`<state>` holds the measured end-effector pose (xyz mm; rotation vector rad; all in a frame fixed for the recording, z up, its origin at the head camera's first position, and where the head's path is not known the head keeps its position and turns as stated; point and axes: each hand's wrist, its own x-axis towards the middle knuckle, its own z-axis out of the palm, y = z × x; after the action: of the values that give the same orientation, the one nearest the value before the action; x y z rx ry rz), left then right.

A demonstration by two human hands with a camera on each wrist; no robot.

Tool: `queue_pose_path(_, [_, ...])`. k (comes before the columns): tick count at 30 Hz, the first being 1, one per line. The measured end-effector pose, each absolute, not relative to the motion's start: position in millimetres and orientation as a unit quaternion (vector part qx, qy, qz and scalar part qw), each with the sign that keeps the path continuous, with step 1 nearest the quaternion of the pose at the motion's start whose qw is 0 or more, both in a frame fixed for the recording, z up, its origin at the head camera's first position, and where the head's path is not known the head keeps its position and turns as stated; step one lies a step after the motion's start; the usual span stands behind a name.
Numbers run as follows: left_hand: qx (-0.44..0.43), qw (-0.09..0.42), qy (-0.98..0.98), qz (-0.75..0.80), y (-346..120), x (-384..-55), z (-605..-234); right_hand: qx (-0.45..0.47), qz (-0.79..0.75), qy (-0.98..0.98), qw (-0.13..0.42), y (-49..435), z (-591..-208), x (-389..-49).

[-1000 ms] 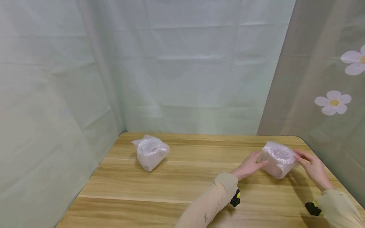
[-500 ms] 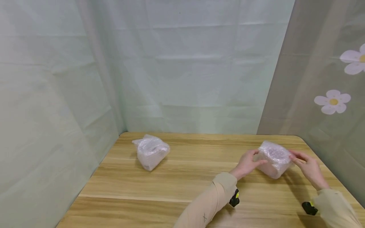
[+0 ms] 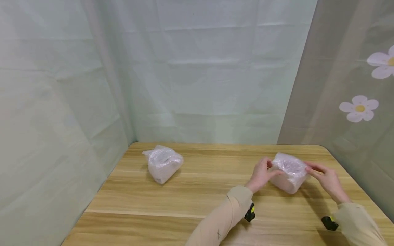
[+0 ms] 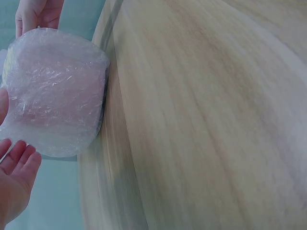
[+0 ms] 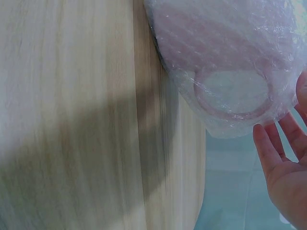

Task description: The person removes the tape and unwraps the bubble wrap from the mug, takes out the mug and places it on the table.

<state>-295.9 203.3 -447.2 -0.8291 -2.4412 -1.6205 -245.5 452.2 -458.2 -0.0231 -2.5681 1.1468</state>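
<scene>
A pinkish mug wrapped in bubble wrap (image 3: 287, 176) is between the two hands at the right side of the table. In the right wrist view a round handle shows through the wrapped mug (image 5: 216, 72). My left hand (image 3: 260, 175) grips its left side, thumb toward the near face. On the opposite side my right hand (image 3: 327, 179) pinches the wrap with thumb and fingers. The mug is tilted, and its underside looks raised off the wood in the left wrist view. A second bubble-wrapped bundle (image 3: 163, 164) lies at the back left, its contents unclear.
The wooden table (image 3: 172, 205) extends to a pale curtain (image 3: 203, 85) along its back and left. A brown cloth with flower prints (image 3: 360, 108) hangs on the right. Small black wrist devices (image 3: 250, 212) sit under both cuffs.
Both hands have shifted a little to the left, carrying the wrapped mug with them. The bundle at the back left has stayed in place.
</scene>
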Motion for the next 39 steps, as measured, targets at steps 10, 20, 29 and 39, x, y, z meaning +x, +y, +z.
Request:
queue_pose_path(10, [-0.270,0.063,-0.793,-0.542,194,-301,-446,0.029,0.404,-0.896,0.180,432,-443,-241])
queue_pose_path(20, [-0.267,0.031,-0.777,-0.569,180,-302,-444,0.062,0.406,-0.892,0.191,407,-427,-231])
queue_pose_path(29, [-0.271,0.024,-0.770,-0.576,166,-304,-447,0.071,0.390,-0.900,0.183,398,-427,-234])
queue_pose_path(39, [-0.266,0.012,-0.772,-0.577,153,-305,-445,0.072,0.383,-0.905,0.171,387,-426,-237])
